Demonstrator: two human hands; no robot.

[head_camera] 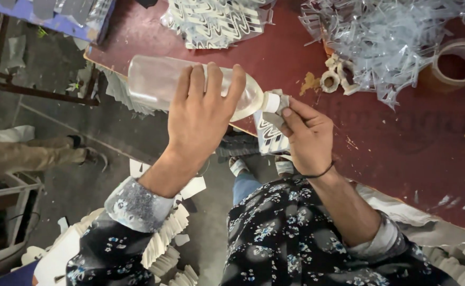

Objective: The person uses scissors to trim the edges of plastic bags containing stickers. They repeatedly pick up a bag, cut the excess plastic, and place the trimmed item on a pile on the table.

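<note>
Far to the left a grey concrete floor [57, 137] shows, littered with scraps of paper, and another person's leg and shoe [42, 153] stretch along it. Stacks of white cut pieces [163, 238] lie lower down beside the person's dark flowered sleeve.

The left hand [203, 114] is wrapped over a clear plastic bottle [158, 82], which lies on its side in the air just over the near edge of the table, base to the left and neck to the right. All four fingers [211, 79] curl across the top of the bottle, close together and clamped on it; the thumb is hidden underneath.

The bottle's white nozzle [270, 101] meets a small grey pad [281, 103] pinched in the right hand [306, 140]. The thumb and forefinger are pressed together on that pad, the rest of the fingers folded in. A black band circles that wrist. Just under the pad a black-and-white patterned strip [269, 137] hangs at the table edge.

The table [402, 137] is dark red and scuffed. On it, further back, sit a sheet of the same patterned cut-outs [216, 21], a tangle of clear plastic offcuts [386, 37], a few small rings [330, 79], and at the far right a roll of brown tape [455, 66].
</note>
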